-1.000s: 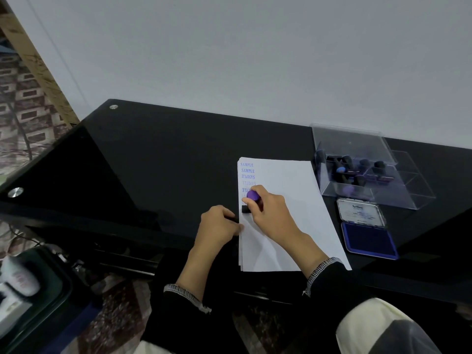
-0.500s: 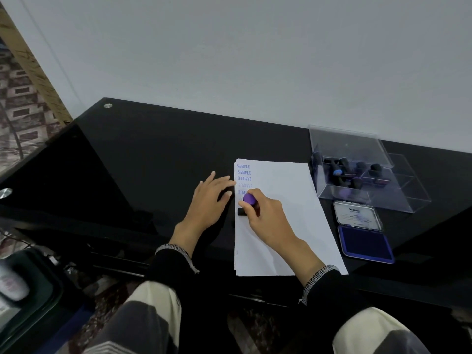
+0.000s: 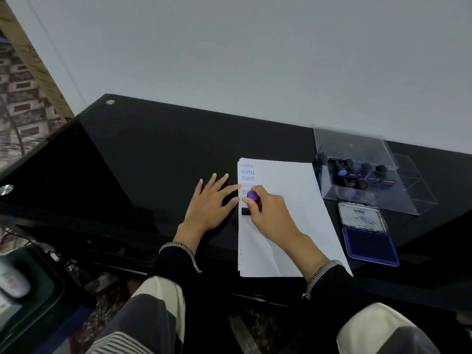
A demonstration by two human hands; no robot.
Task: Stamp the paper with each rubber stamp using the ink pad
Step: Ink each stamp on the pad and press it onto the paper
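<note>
Head view looks down on a glossy black desk point(image 3: 153, 154) where the right hand point(image 3: 270, 215) is curled round a rubber stamp point(image 3: 251, 203), thumb and fingers pinching its upright handle just under the rounded purple cap. The stamp's dark base sits flat on the paper point(image 3: 283, 226) at that hand's fingertips, below a short column of blue "SAMPLE" prints point(image 3: 247, 172) that runs away from the hands along the sheet's left edge.

The left hand point(image 3: 210, 203) lies flat with fingers spread and straight, palm on the desk just left of the right hand, its fingertips reaching the paper's left edge beside the stamp; it holds nothing.

To the right of the right hand, well apart from it, an ink pad point(image 3: 369, 245) lies open with its lid folded back. Beyond that stands a clear plastic box point(image 3: 362, 175) with more stamps upright inside.

Judging by its look, the stamp is small, light and rigid, with a soft rubber face; the narrow handle below the cap is the natural place to take it, and pressing straight down should keep the print from smearing. The paper looks like a thin, loose stack, likely to slide on the smooth desk, so a flat hand at its edge seems wise.
</note>
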